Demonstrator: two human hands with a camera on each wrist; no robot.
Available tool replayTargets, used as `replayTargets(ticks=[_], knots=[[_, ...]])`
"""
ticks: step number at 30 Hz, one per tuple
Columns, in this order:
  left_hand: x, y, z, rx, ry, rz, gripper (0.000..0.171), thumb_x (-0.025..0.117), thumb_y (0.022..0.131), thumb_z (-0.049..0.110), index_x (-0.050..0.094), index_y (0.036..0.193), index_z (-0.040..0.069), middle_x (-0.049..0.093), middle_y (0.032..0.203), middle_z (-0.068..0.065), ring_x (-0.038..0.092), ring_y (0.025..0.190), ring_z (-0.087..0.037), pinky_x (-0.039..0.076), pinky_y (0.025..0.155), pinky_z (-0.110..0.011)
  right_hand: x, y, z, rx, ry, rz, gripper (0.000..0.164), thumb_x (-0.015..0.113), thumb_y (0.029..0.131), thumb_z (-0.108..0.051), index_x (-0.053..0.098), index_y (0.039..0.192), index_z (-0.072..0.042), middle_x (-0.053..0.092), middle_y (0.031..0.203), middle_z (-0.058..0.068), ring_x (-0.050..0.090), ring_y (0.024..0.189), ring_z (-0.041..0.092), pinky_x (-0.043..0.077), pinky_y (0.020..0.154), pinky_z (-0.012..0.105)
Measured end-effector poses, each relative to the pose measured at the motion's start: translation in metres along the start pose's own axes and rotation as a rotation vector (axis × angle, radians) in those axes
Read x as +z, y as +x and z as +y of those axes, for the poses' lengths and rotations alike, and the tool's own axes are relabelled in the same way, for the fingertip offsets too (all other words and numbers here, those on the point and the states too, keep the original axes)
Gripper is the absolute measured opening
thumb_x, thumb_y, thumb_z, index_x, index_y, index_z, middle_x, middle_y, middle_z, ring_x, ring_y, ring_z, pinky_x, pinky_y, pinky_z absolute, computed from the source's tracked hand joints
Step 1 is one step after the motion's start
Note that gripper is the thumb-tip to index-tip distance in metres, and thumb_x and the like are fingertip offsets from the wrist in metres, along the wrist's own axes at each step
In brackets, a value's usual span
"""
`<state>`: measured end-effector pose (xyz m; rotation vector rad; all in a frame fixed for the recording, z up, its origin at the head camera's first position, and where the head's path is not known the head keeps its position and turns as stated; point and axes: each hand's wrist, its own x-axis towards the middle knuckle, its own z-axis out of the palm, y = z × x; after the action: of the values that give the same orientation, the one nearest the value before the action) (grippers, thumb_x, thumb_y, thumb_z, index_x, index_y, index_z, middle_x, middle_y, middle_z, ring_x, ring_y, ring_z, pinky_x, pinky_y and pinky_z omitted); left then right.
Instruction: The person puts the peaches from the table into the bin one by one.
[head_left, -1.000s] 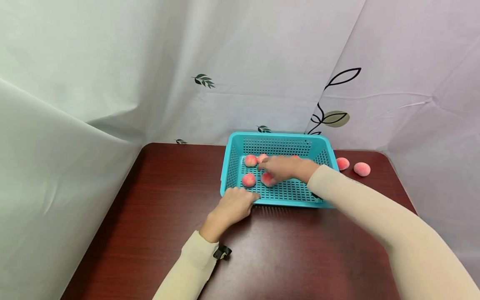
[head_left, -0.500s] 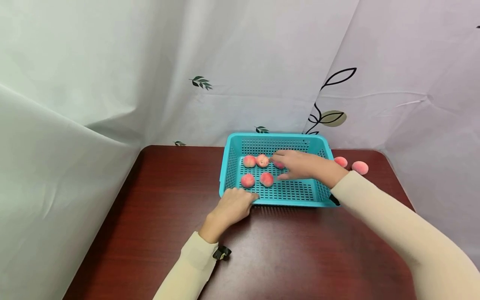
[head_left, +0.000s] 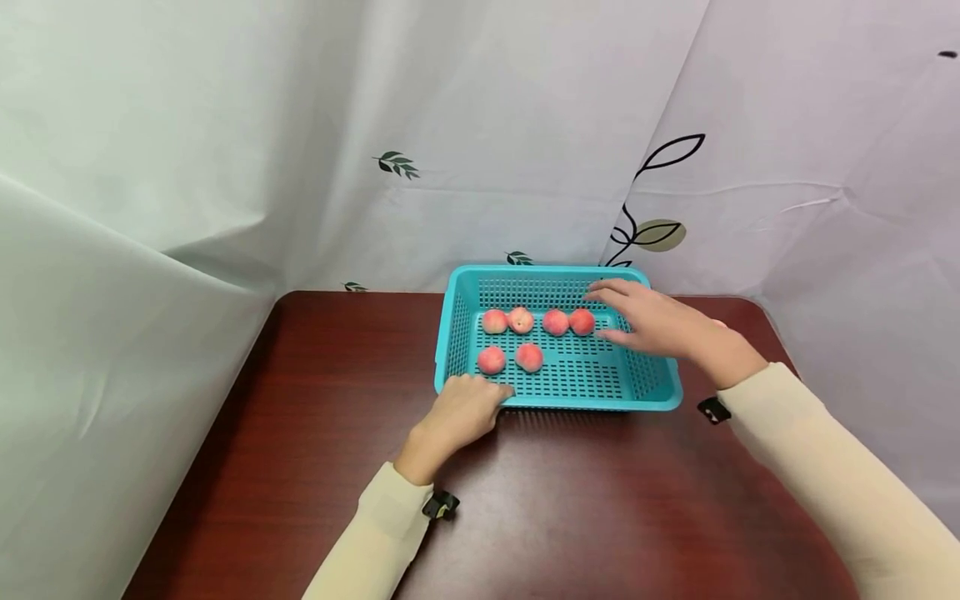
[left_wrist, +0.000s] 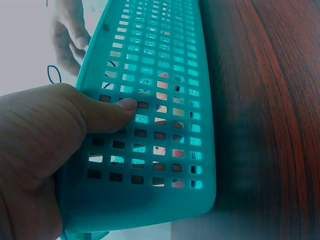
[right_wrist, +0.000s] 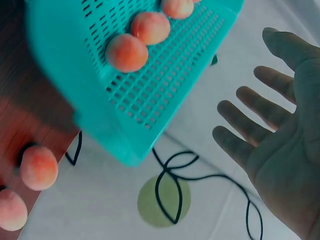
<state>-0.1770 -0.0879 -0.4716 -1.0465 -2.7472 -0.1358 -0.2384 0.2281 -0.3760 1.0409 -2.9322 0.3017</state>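
A turquoise plastic basket [head_left: 558, 404] with slotted walls stands toward the back of the table. Several pink-red peaches lie in it: a back row with a peach [head_left: 556, 322] beside another peach [head_left: 582, 322], and a front pair at the left. My left hand [head_left: 467, 408] grips the basket's front rim near the left corner; in the left wrist view its thumb [left_wrist: 112, 114] presses the outer wall. My right hand [head_left: 648, 321] is over the basket's right end, fingers spread and holding nothing, as the right wrist view also shows.
Two more peaches, one peach [right_wrist: 39, 168] and another peach [right_wrist: 12, 210], lie on the table outside the basket's right end. A pale curtain [head_left: 465, 167] with leaf prints hangs behind and at both sides of the brown table [head_left: 315, 417].
My right hand has let go of a front peach and drawn back to the right, with its fingers opening out. The left hand keeps its grip on the rim.
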Motion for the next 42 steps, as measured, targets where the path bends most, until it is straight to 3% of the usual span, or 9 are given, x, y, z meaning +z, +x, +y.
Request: replayTargets(ticks=[7,16,17,19,24,30,35,37,42], knots=[[0.000,0.001,0.000,-0.001,-0.001,0.002,0.026,0.063,0.092,0.003,0.059,0.074,0.022,0.042,0.055,0.002,0.040,0.049,-0.018,0.022,0.043,-0.030,0.001,-0.021,0.017,0.052,-0.013,0.149,0.061,0.078,0.092,-0.020,0.053,0.144,-0.002,0.045,0.155,0.024,0.044,0.141,0.046,0.039,0.112,0.063],[0.000,0.000,0.000,0.002,0.004,0.005,0.026,0.062,0.092,0.002,0.060,0.075,0.021,0.041,0.054,0.002,0.042,0.049,-0.018,0.022,0.043,-0.030,0.015,-0.055,0.042,0.267,0.138,0.362,0.070,0.077,0.092,-0.016,0.044,0.152,-0.003,0.032,0.164,0.022,0.031,0.149,0.049,0.031,0.112,0.072],[0.000,0.000,-0.001,0.002,0.006,0.006,0.026,0.062,0.091,0.002,0.060,0.075,0.021,0.041,0.054,0.002,0.042,0.049,-0.018,0.022,0.043,-0.030,0.016,-0.057,0.045,0.273,0.142,0.372,0.070,0.076,0.093,-0.016,0.043,0.153,-0.003,0.032,0.164,0.022,0.032,0.148,0.049,0.031,0.112,0.072],[-0.001,0.000,-0.001,-0.001,0.006,0.004,0.027,0.062,0.091,0.001,0.058,0.074,0.022,0.040,0.054,0.002,0.041,0.049,-0.018,0.021,0.043,-0.030,0.020,-0.062,0.050,0.281,0.133,0.389,0.067,0.073,0.094,-0.016,0.043,0.153,-0.002,0.033,0.164,0.023,0.052,0.130,0.046,0.042,0.105,0.067],[-0.002,-0.001,-0.001,-0.006,0.007,-0.003,0.027,0.062,0.092,0.001,0.057,0.074,0.021,0.038,0.054,0.002,0.039,0.049,-0.018,0.021,0.043,-0.029,0.027,-0.072,0.062,0.340,0.135,0.374,0.066,0.068,0.100,-0.027,0.040,0.155,-0.003,0.030,0.165,0.022,0.068,0.081,0.038,0.052,0.087,0.062],[0.000,0.000,0.000,-0.010,-0.006,-0.017,0.026,0.062,0.092,0.002,0.059,0.075,0.022,0.037,0.055,0.003,0.038,0.049,-0.017,0.021,0.043,-0.029,0.035,-0.075,0.080,0.386,0.138,0.323,0.070,0.065,0.102,-0.035,0.038,0.155,0.001,0.028,0.164,0.027,0.066,0.105,0.049,0.049,0.093,0.068],[0.000,0.000,0.000,-0.007,-0.013,-0.021,0.027,0.061,0.092,0.002,0.058,0.074,0.022,0.035,0.055,0.003,0.035,0.049,-0.016,0.019,0.044,-0.029,0.046,-0.068,0.094,0.406,0.118,0.249,0.067,0.072,0.096,-0.017,0.041,0.152,0.003,0.031,0.160,0.030,0.038,0.140,0.054,0.038,0.106,0.072],[0.000,0.000,0.000,-0.006,-0.011,-0.017,0.027,0.062,0.092,0.002,0.058,0.074,0.022,0.035,0.055,0.003,0.035,0.049,-0.016,0.019,0.044,-0.029,0.051,-0.064,0.099,0.409,0.115,0.213,0.069,0.074,0.093,-0.012,0.041,0.151,0.004,0.032,0.159,0.032,0.033,0.143,0.056,0.032,0.110,0.074],[0.000,0.000,0.000,-0.009,-0.005,-0.009,0.027,0.061,0.092,0.001,0.058,0.074,0.022,0.036,0.054,0.003,0.036,0.049,-0.017,0.019,0.044,-0.029,0.062,-0.056,0.110,0.402,0.080,0.123,0.072,0.076,0.092,-0.014,0.040,0.151,0.004,0.033,0.157,0.032,0.034,0.141,0.057,0.034,0.109,0.073]])
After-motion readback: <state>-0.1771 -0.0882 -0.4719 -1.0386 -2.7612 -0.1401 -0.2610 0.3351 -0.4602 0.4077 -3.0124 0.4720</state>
